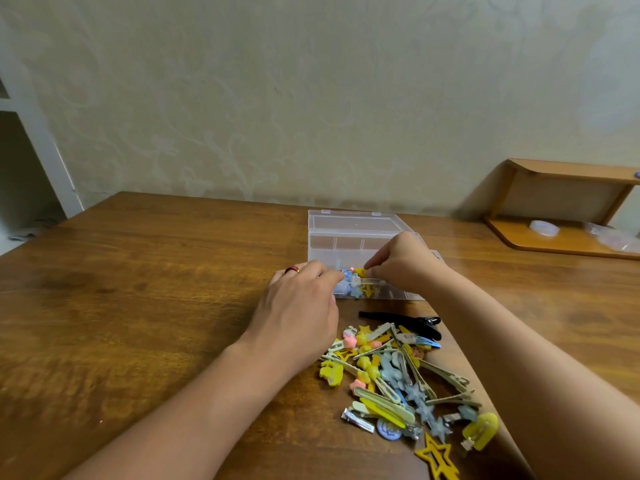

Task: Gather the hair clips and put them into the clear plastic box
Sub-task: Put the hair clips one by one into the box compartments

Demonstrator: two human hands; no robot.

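Pinched in the grip of the right hand (403, 263), between thumb and fingertips, a small yellow hair clip (360, 272) hangs over the near compartment of the clear plastic box (349, 233). Opposite it, the left hand (301, 306), with a red ring (292, 269) on one finger, reaches its curled fingers to the same compartment's edge; whether that grip holds anything cannot be told. Blue and yellow clips already lie in that compartment (356, 291). That box stands open on the brown wooden bench (138, 289), its lid tilted back toward the wall. Nearer the person, between the forearms, lies a loose heap of yellow, blue, pink and cream hair clips (394, 379), with a long black clip (403, 322) between heap and box. A low wooden shelf (561, 188) stands at the far right.
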